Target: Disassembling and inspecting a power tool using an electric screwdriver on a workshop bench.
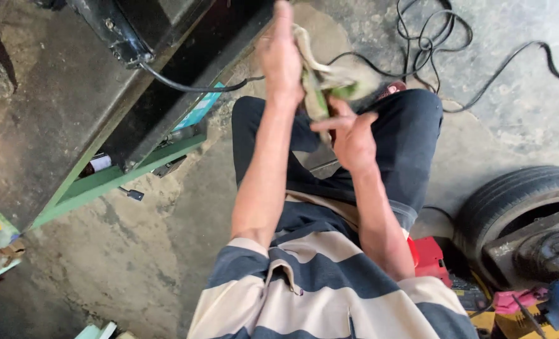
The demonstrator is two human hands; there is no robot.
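Head view: a dirty rag (pixel 320 78) is held between both hands above the knees. Left hand (pixel 279 53) is closed on it; right hand (pixel 351 135) pinches its lower part. Each finger should be wiped slowly.

Both bare arms are extended forward and down from striped short sleeves. The left hand (pixel 281 53) is raised furthest, seen edge-on, fingers (pixel 284 16) stretched straight and pressed together, wrist straight. The right hand (pixel 353 135) is held lower and nearer the body, back facing up, fingers curled inward, thumb (pixel 330 123) pointed toward the left wrist. The forearms run nearly parallel.
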